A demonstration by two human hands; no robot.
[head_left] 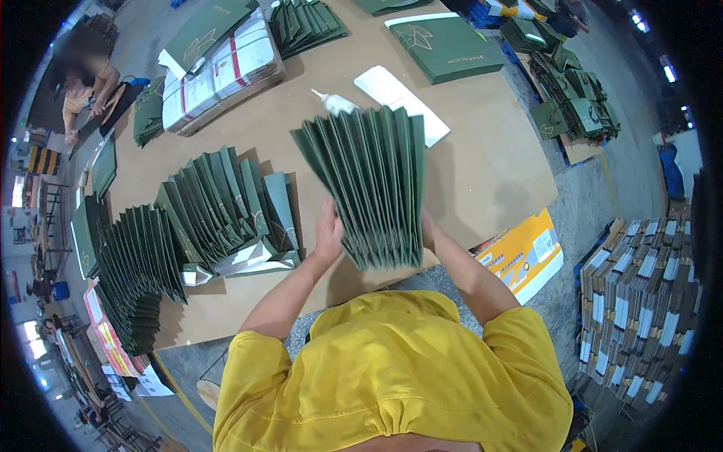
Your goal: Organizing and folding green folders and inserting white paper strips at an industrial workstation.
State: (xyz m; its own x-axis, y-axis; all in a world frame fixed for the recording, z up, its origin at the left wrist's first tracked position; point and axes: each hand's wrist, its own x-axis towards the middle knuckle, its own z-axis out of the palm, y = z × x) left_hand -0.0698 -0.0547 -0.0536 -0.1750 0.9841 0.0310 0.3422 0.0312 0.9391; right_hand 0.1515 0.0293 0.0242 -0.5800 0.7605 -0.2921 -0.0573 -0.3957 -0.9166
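While your left hand [329,228] and right hand [428,228] press in from either side, a fanned stack of folded green paper [376,181] is held between them over the near part of the table [497,166]; your fingers curve partly out of sight around it. Just beyond lies a white nozzle bottle [340,104], its contents indeterminable. To your right sits a yellow box [521,255], its inside hidden. Green pieces top a red-strapped white pack [217,84] at far left.
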